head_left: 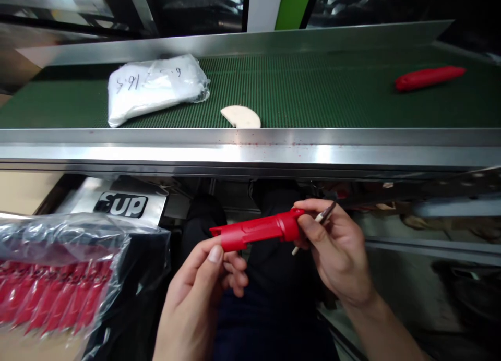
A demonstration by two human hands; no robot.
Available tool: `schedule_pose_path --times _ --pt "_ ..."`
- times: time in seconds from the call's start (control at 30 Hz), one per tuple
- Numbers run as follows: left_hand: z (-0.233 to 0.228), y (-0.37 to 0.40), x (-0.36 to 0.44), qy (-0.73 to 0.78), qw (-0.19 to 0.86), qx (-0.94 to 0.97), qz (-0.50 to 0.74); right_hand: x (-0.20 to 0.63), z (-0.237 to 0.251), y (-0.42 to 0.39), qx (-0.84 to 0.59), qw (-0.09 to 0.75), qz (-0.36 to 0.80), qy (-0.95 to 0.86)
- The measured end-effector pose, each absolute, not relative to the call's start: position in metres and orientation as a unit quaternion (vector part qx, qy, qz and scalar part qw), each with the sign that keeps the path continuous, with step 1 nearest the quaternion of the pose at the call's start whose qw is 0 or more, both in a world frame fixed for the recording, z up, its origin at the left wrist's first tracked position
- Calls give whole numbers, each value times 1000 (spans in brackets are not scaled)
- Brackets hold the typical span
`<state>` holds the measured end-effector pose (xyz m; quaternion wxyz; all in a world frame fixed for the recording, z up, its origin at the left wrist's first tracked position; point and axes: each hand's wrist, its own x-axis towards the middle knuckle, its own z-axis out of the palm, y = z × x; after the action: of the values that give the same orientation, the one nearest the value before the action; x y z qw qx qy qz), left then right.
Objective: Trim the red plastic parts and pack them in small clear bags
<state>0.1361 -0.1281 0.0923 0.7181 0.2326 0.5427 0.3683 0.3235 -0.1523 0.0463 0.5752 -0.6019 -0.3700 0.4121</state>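
A red plastic tube-shaped part [258,230] with a notched left end is held level between my hands, above my lap. My left hand [207,277] pinches its left end between thumb and fingers. At the other end, the thumb and fingers of my right hand [336,246] grip the wider collar. The same hand also keeps a thin pen-like tool [324,214], with a pale shaft and brown end, tucked between its fingers; its lower tip sticks out under the palm. What kind of tool it is I cannot make out.
A green conveyor belt [305,89] with a metal edge [176,147] runs across ahead. On it lie a white plastic-wrapped packet [156,87], a cream half-round piece [242,117] and another red part [430,78]. At lower left, a plastic-lined box [129,246] contains several bagged red parts [55,293].
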Motion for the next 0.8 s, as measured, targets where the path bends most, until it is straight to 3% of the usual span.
schedule_pose_path --times 0.53,0.8 --pt "91 -127 137 556 664 302 398 325 44 -168 -595 580 348 -435" --pt "86 -124 133 533 690 289 396 323 45 -173 -574 574 279 -513"
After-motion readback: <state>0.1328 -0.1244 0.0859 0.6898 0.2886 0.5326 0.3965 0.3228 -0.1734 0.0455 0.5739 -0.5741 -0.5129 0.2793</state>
